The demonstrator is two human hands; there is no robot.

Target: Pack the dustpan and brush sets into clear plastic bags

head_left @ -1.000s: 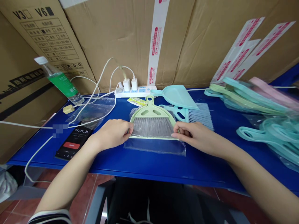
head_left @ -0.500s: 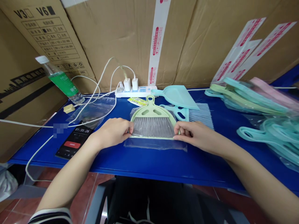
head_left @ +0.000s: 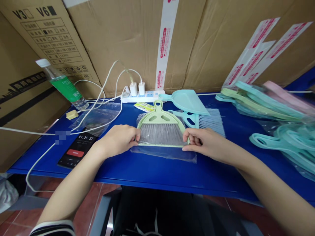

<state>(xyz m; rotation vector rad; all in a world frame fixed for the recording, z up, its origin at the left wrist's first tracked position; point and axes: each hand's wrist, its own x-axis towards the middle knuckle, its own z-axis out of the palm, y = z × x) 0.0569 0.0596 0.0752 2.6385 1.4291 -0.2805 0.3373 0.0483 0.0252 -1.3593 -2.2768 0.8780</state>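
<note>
A light green dustpan (head_left: 183, 126) lies on the blue table with a matching green hand brush (head_left: 161, 118) nested in it, grey bristles toward me. Clear plastic bag film (head_left: 163, 153) covers the bristle end and spreads past its front edge. My left hand (head_left: 121, 139) pinches the set at its left front corner. At the right front corner, my right hand (head_left: 205, 141) pinches it the same way, thumb below and fingers curled. Just behind lie a loose turquoise dustpan (head_left: 189, 101) and a turquoise hand brush (head_left: 192, 118) with pale bristles.
Bagged dustpan sets (head_left: 268, 101) and more turquoise ones (head_left: 283, 141) pile up at the right. A phone (head_left: 77, 149), white cables, a leaning water bottle (head_left: 65, 87) and a power strip (head_left: 145, 95) occupy the left and back. Cardboard boxes (head_left: 133, 39) wall the rear.
Both hands keep their pinch at the two corners, and the brush and dustpan stay almost in place. The loose film at the front has shifted slightly.
</note>
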